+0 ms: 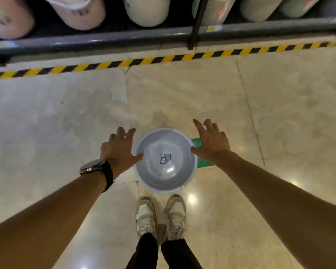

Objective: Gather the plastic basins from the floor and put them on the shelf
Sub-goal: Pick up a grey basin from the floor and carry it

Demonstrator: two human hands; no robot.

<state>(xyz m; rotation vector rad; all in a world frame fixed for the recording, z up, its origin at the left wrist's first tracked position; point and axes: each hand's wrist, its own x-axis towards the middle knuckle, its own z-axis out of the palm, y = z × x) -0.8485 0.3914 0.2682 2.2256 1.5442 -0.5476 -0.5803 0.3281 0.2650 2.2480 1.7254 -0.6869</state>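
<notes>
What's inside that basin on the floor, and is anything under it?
A blue label lies on the bottom of the basin. A green sheet pokes out at its right edge; the basin hides how far it runs underneath.

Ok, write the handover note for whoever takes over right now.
Left hand: open, fingers spread, at the left rim of the grey basin.
Right hand: open, at its right rim. Neither grips it yet.
Basin: upright on the floor, partly covering a green item.
Done: hands in place.
Left: grip the basin, lift it, set it on the shelf ahead.
</notes>
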